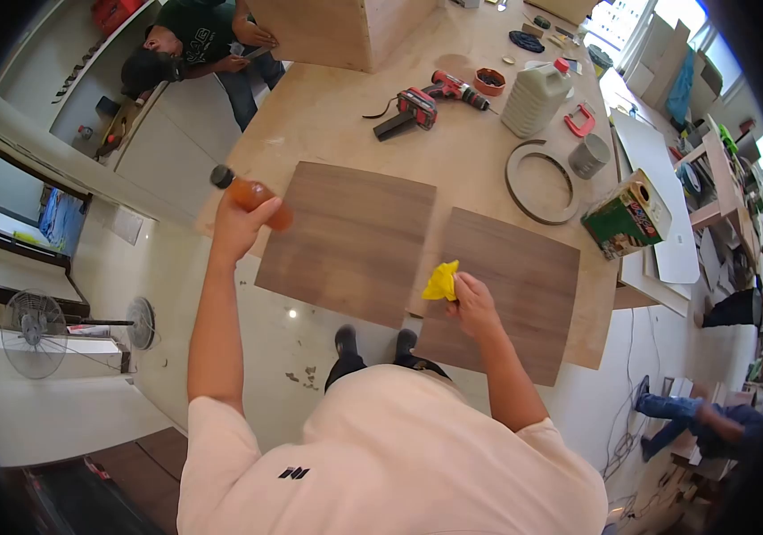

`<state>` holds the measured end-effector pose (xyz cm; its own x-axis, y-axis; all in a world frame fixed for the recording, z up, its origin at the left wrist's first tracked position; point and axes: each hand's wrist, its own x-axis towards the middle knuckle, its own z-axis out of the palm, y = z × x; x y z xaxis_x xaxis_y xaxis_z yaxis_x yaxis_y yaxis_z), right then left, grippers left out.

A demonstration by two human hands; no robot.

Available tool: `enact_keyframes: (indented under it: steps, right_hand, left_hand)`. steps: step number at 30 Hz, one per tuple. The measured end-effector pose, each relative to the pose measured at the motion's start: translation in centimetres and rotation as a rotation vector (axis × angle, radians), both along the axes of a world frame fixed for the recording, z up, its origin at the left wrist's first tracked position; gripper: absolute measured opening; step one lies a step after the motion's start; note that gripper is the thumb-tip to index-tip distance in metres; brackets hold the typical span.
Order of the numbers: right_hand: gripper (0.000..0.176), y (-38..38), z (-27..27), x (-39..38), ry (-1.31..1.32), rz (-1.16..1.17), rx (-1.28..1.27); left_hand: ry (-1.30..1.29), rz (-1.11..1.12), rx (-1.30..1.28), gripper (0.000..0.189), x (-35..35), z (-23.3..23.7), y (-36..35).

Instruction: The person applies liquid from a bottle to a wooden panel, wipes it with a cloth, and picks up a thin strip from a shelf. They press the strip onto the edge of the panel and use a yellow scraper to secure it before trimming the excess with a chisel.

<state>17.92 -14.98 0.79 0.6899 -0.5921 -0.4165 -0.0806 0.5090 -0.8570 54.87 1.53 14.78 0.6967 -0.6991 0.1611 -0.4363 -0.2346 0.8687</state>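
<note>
My left hand [237, 225] is wrapped round a bottle of orange-brown liquid with a black cap [261, 198], held tilted by the left edge of a brown wood-grain panel [346, 241]. In my right hand [473, 303] is a crumpled yellow cloth [440, 282], pinched between the fingers above a second wood-grain panel [511, 294]. Both panels lie side by side on the plywood worktable [310, 116], with a narrow gap between them.
Farther back on the table are a red drill [453, 87], a white jug [535, 100], a coiled edging strip [513, 183], a grey can [589, 157] and a green tin [624, 218]. A co-worker [208, 40] is at the upper left, another person [711, 419] at the lower right.
</note>
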Motion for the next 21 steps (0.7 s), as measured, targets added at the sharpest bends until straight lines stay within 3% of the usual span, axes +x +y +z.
enact_keyframes:
  steps: [4,10,14,19,21]
  right_hand:
    - [0.015,1.5,0.0,-1.1,0.168,-0.101,-0.014]
    - [0.019,5.5,1.7,2.6,0.248,-0.249,0.001]
    - [0.022,7.2,2.7,9.5,0.198,-0.119,0.015]
    - [0.026,7.8,4.4,18.3,0.181,0.013,0.017]
    - [0.024,8.0,4.9,20.9,0.130,0.023,0.047]
  left_hand:
    - [0.021,-0.055,-0.009,0.039,7.0,-2.9,-2.0]
    - [0.004,0.023,0.011,0.045,17.7,-11.0,-1.0]
    - [0.007,0.019,0.040,0.053,21.1,-15.5,-0.3]
    - [-0.063,0.060,0.032,0.059,20.8,-15.5,0.3]
    - [0.120,0.031,0.051,0.061,19.6,-13.0,0.7]
